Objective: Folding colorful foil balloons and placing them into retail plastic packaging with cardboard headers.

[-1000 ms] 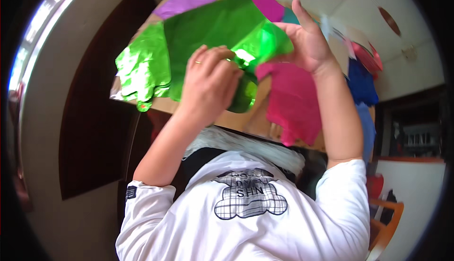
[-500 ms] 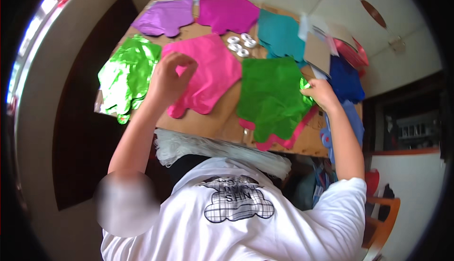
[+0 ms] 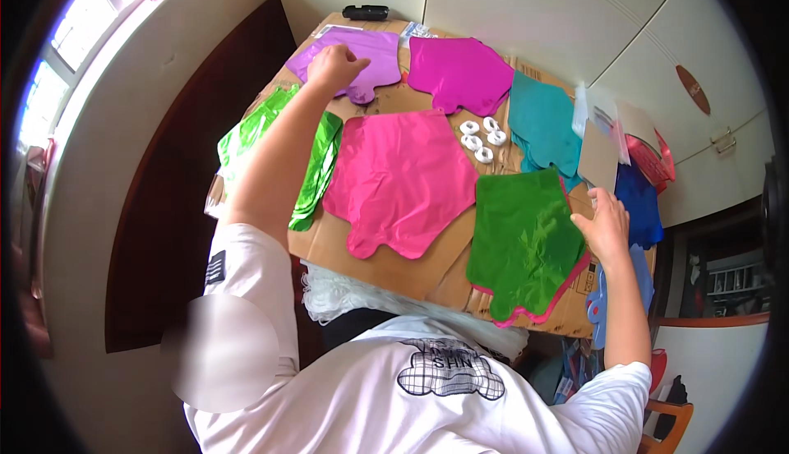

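Over the stack of flat lavender foil balloons (image 3: 380, 46) at the far left is my left hand (image 3: 335, 69). Its fingers are curled together; whether they pinch the foil is hidden. My right hand (image 3: 606, 222) is open, thumb and fingers apart, beside the right edge of a flat green foil balloon (image 3: 526, 236). That green balloon lies on top of a pink one, whose edge (image 3: 538, 318) peeks out below. In the middle lies a larger stack of flat pink foil balloons (image 3: 403, 179). Crumpled shiny light-green foil balloons (image 3: 316, 179) sit partly behind my left forearm.
Cardboard (image 3: 386, 269) covers the table. Magenta (image 3: 460, 72) and teal (image 3: 546, 121) foil stacks lie along the back, near several white ribbon rolls (image 3: 483, 154). Dark blue foil (image 3: 639, 203) and periwinkle pieces (image 3: 641, 277) are at the right. White stringy material (image 3: 337, 291) hangs at the front edge.
My left hand has moved from over the pink stack to the far lavender stack. My right hand has released the green foil it was pinching. The green balloon now covers the pink one more evenly.
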